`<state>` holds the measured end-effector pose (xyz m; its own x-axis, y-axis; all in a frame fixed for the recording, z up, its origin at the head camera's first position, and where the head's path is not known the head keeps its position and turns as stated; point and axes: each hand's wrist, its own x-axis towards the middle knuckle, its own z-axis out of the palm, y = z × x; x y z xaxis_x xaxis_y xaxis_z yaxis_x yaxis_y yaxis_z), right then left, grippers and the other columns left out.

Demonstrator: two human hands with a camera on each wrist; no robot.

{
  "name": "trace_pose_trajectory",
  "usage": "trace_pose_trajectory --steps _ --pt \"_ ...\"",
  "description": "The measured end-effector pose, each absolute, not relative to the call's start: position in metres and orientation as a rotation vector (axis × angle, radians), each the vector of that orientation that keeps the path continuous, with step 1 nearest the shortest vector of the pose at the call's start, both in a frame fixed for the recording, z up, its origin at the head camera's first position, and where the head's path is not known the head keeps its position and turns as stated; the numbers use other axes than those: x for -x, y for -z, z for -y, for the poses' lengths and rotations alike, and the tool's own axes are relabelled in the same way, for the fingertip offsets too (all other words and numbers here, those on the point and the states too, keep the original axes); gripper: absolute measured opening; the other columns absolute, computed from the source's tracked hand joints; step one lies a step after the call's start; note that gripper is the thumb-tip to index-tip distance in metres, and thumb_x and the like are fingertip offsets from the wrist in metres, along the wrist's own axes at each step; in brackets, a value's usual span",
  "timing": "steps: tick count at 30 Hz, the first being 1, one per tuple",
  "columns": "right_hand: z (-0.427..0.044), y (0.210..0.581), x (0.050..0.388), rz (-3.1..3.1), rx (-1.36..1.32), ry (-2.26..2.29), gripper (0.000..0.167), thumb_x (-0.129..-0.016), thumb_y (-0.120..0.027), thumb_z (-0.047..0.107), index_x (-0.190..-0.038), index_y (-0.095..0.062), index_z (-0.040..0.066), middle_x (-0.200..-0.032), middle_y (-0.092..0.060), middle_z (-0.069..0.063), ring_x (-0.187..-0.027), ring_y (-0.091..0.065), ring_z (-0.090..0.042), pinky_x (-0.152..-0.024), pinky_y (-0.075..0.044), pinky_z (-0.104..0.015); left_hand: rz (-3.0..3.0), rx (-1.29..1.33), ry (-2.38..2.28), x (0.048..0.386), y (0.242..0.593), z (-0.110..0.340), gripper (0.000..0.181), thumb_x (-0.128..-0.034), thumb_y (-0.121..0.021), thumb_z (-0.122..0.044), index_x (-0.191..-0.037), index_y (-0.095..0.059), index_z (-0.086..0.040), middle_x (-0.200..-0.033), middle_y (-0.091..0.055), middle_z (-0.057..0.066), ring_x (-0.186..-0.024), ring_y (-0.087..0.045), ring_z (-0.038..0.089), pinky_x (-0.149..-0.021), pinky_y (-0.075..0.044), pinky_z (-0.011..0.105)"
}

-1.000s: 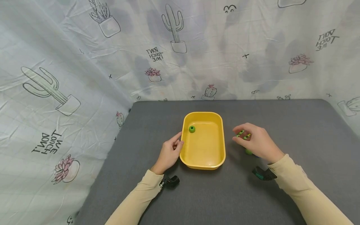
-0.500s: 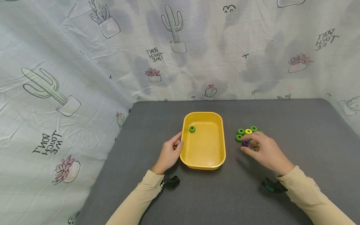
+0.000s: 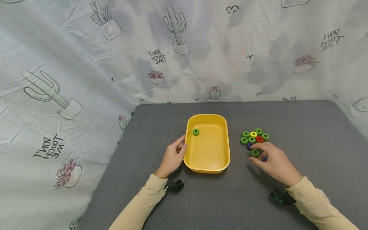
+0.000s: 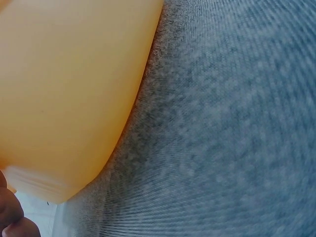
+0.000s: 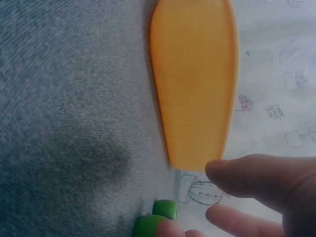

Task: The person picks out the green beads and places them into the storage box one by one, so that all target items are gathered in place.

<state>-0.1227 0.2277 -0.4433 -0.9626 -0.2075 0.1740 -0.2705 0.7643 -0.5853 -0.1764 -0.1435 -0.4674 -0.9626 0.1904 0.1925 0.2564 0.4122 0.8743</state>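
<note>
A yellow tray [image 3: 207, 159] stands in the middle of the table, with one green ring-shaped bead [image 3: 196, 132] inside it towards the upper left. My left hand [image 3: 172, 159] holds the tray's left rim, thumb at the edge. On the right lies a cluster of beads: several green, one yellow bead [image 3: 253, 134], one red bead [image 3: 259, 139] and a purple bead [image 3: 249, 146]. Over the near side of this cluster is my right hand [image 3: 273, 161]. Its thumb and index finger stand apart on either side of a green bead [image 3: 254, 153]. Another dark blue bead is partly hidden by its fingers.
The grey cloth-covered table [image 3: 207, 204] carries the tray and beads. A pale curtain [image 3: 201, 73] with cactus drawings hangs behind it and on the left. A black wrist device [image 3: 283, 197] is strapped under the right wrist; another is on the left wrist.
My right hand has moved right and towards me, away from the tray, uncovering the far beads of the cluster. My left hand and the tray have stayed in place.
</note>
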Motion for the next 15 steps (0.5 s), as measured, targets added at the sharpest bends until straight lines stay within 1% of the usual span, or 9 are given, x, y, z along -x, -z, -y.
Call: trace_pose_trajectory --steps 5,7,10,15 --pt "-0.2271 0.4465 0.1238 2.893 -0.359 -0.951 0.042 -0.091 -0.082 0.020 -0.128 -0.069 0.004 -0.119 -0.065 -0.017 -0.076 -0.061 -0.012 -0.057 -0.047 -0.028 2.610 0.366 1.603 0.1768 0.4683 0.1406 0.046 -0.1067 -0.055 -0.003 -0.152 -0.049 0.005 -0.069 -0.043 0.002 -0.056 -0.036 0.004 -0.058 -0.031 0.020" --pt "-0.2273 0.4475 0.1242 2.900 -0.356 -0.945 0.043 -0.091 -0.082 0.019 -0.129 -0.069 0.003 -0.119 -0.064 -0.017 -0.075 -0.059 -0.011 -0.056 -0.046 -0.028 2.609 0.362 1.605 0.1770 0.4680 0.1401 0.046 -0.1064 -0.055 -0.002 -0.151 -0.049 0.006 -0.069 -0.042 0.003 -0.055 -0.036 0.004 -0.058 -0.031 0.019" --pt "-0.2277 0.4490 0.1249 2.903 -0.357 -0.931 0.044 -0.091 -0.082 0.019 -0.129 -0.069 0.002 -0.119 -0.064 -0.019 -0.072 -0.058 -0.010 -0.056 -0.046 -0.027 2.603 0.376 1.605 0.1770 0.4671 0.1405 0.046 -0.1067 -0.056 -0.005 -0.151 -0.050 0.003 -0.069 -0.043 0.001 -0.056 -0.036 0.004 -0.058 -0.032 0.020" --pt "-0.2275 0.4513 0.1257 2.908 -0.367 -0.913 0.046 -0.090 -0.082 0.020 -0.130 -0.068 0.001 -0.122 -0.063 -0.020 -0.071 -0.057 -0.008 -0.056 -0.046 -0.026 2.580 0.406 1.640 0.1777 0.4686 0.1435 0.046 -0.1074 -0.058 -0.012 -0.152 -0.053 -0.007 -0.071 -0.045 -0.001 -0.056 -0.040 0.007 -0.058 -0.035 0.020"
